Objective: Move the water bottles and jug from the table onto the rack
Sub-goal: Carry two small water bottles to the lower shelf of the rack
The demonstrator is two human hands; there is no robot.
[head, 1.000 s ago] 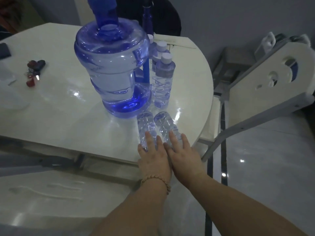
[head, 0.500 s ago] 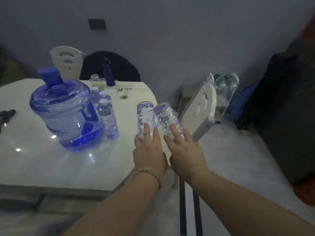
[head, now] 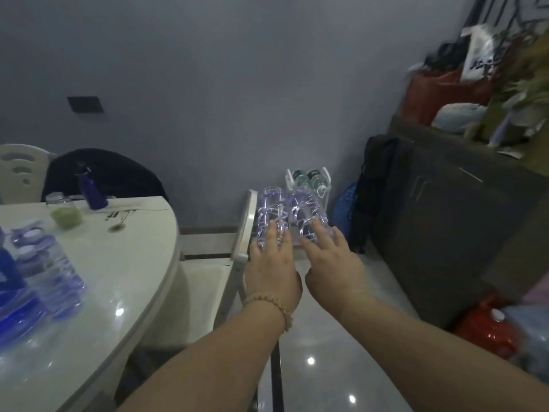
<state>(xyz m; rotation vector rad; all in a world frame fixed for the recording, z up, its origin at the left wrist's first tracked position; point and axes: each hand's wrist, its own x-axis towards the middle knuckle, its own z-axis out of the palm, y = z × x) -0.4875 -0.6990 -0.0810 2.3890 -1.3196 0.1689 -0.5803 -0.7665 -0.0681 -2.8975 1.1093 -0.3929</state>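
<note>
Two bottles [head: 271,217] gripped, left hand [head: 271,275], right hand [head: 334,264], caps hidden, jug [head: 12,301] cropped

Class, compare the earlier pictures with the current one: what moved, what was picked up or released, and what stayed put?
The left hand lifted the left bottle and the right hand the right bottle off the table edge, carrying them rightward toward the rack; both remain gripped. The jug and the other bottles stayed on the table.
</note>
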